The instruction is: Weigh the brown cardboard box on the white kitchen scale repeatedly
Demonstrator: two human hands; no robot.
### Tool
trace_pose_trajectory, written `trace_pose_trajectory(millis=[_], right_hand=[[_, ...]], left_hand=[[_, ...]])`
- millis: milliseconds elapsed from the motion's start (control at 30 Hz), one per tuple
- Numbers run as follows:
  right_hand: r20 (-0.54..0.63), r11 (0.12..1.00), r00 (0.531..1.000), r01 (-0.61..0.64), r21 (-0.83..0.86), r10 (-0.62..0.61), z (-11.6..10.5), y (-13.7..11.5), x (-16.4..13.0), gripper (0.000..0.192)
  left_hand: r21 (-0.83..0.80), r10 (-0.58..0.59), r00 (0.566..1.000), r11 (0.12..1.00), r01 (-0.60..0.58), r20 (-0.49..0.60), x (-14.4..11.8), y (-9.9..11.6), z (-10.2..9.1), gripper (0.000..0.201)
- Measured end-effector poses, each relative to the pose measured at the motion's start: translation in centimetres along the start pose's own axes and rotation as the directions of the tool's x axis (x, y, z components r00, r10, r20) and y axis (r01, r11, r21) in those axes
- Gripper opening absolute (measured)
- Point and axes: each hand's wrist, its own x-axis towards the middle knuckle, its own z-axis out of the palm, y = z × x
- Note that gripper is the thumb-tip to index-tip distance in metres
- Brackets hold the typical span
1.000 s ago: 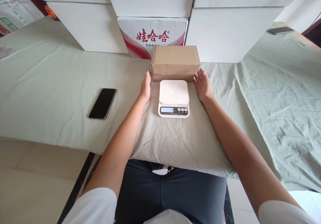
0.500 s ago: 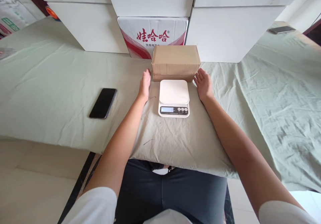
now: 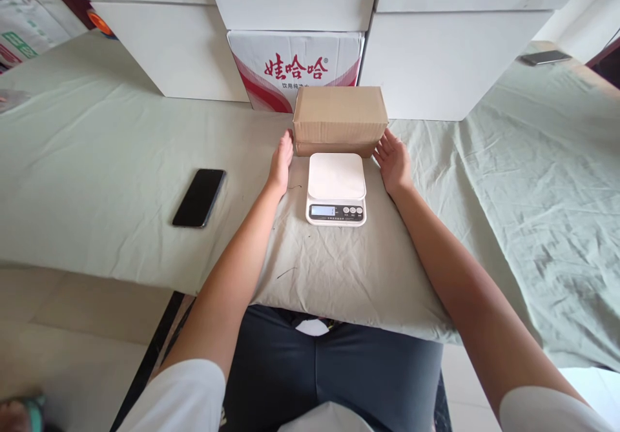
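Fingers (image 3: pixel 285 140) of both open hands flank the cardboard box (image 3: pixel 339 119), fingertips against it.

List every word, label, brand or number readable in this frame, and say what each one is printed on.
"娃哈哈" with an ® mark: big red characters on the white carton behind the brown cardboard box.
Small dark line under that brand: too small to read.
Kitchen scale: display and button labels too small to read.
Bag at far left: green and red print, blurred, unreadable.
Black phone: no text visible.
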Motion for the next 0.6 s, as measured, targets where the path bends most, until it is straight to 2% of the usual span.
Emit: trace_pose_trajectory(millis=[233, 433, 600], right_hand=[[-0.005, 1.000, 1.000, 0.000, 0.004, 0.000, -0.3, 0.6, 0.3, 0.092], [-0.022, 1.000, 1.000, -0.007, 0.005, 0.007, 0.3, 0.1, -0.2, 0.095], [-0.024, 1.000, 1.000, -0.015, -0.008, 0.015, 0.7, -0.4, -0.4, 0.096]], left_hand=[[0.005, 0.023, 1.000, 1.000, -0.023, 0.018, 0.2, -0.5, -0.2, 0.099], [-0.006, 0.001, 1.000, 1.000, -0.001, -0.006, -0.2, 0.1, 0.2, 0.086], [-0.010, 0.005, 1.000, 1.000, -0.005, -0.006, -0.4, 0.4, 0.5, 0.085]])
